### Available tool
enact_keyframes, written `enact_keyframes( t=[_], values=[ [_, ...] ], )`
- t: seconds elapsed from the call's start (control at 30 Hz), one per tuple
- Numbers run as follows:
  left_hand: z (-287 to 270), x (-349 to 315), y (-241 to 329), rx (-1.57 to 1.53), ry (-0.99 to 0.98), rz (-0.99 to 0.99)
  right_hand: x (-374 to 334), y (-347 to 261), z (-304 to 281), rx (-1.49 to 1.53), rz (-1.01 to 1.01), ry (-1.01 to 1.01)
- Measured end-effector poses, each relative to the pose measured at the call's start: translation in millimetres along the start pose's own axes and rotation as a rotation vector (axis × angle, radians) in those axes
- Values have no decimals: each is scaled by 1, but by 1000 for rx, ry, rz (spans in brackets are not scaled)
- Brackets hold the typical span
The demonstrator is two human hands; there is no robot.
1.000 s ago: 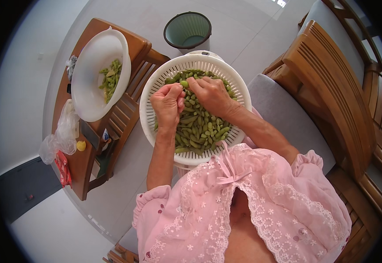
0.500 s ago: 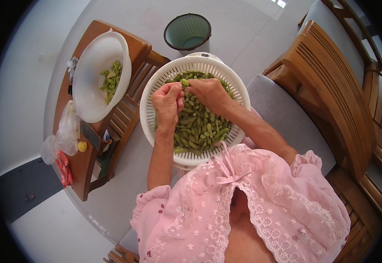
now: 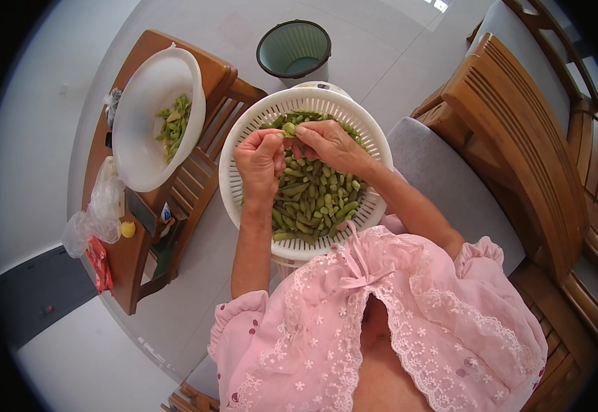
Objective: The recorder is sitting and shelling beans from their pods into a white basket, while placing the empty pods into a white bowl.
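My left hand and my right hand meet over a white slotted basket heaped with green edamame pods. Between my fingertips is one green edamame pod, pinched from the left and from the right. The left fingers are curled in, with the thumb on top. My right thumb and fingers close on the pod's other side. Whether the pod is split is too small to tell, and my hands cover part of the heap.
Beyond the basket stands a green-lined bucket with a dark rim. To the left, a wooden bench bears a white basin with green pieces inside, plus a clear plastic bag. A wooden chair is on the right.
My right hand has turned slightly, and its thumb now lies against the pod. More of the pod shows between my fingertips. My left hand has hardly moved.
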State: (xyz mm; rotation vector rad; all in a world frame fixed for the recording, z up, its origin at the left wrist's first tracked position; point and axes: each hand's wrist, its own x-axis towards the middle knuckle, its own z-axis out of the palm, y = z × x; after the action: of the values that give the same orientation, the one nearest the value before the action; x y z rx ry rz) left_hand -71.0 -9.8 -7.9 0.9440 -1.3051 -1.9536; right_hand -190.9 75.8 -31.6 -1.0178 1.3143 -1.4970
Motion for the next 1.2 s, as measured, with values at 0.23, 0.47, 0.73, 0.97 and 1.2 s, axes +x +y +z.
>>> enact_keyframes(
  t=[0.23, 0.47, 0.73, 0.97, 1.2],
  values=[
    [7, 1, -3, -19, -62, 2, -2, -4, 5, -303, -102, 159],
    [7, 0, -3, 134, -93, 71, -2, 5, 6, -456, -294, 170],
    [3, 1, -4, 142, -57, 10, -3, 10, 9, -558, -335, 179],
    [-4, 4, -2, -228, -126, -185, -4, -6, 5, -129, -89, 49],
    [-2, 2, -1, -310, -175, -238, -4, -5, 3, 7, 53, -6]
  ],
)
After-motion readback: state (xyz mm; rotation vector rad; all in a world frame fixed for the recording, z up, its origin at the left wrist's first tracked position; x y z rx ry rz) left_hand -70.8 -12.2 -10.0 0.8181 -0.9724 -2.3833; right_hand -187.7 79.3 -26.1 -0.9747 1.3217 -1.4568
